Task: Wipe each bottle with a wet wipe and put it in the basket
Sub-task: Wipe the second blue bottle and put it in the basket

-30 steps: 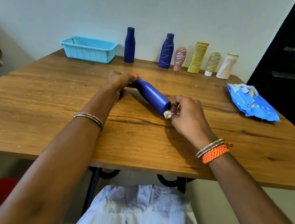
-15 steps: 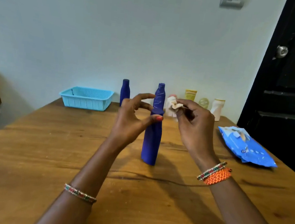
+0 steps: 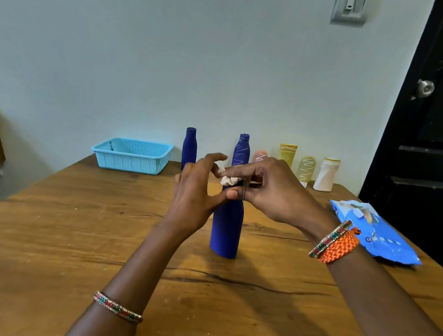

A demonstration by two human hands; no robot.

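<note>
A dark blue bottle stands upright in the middle of the wooden table. Both hands hide its neck and cap. My left hand holds the neck, thumb across the front and fingers arched above. My right hand pinches a crumpled white wet wipe at the bottle's top. A light blue basket sits at the back left; nothing shows inside it.
Along the wall stand a plain blue bottle, a scribbled blue one, a pink one, a yellow tube, a pale green one and a white one. A blue wipe pack lies right. Black door at right.
The bottle went from lying across the table to standing upright. My right hand has brought the wipe from beside the cap onto the bottle's top, close to my left fingers.
</note>
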